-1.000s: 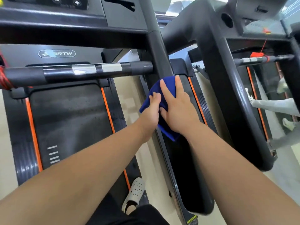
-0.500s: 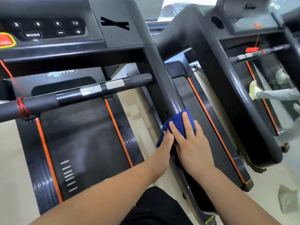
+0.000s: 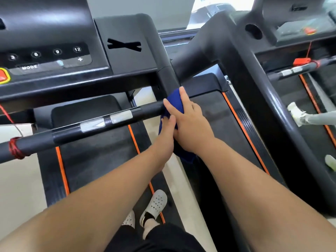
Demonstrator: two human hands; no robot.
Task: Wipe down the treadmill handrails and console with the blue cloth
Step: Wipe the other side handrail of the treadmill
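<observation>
The treadmill's console (image 3: pixel 54 57) sits above and left of the hands; its side handrail (image 3: pixel 164 75) runs up just beyond them, and the crossbar (image 3: pixel 72 131) ends at the right hand's thumb. The step looks like wiping that joint. Next would likely be dragging the cloth left along the crossbar under steady pressure. The blue cloth (image 3: pixel 177 102), dark and bunched, lies under the right hand (image 3: pixel 189 124), which presses it with straight fingers. The left hand (image 3: pixel 167 131) touches its lower edge, but I cannot tell its grip.
</observation>
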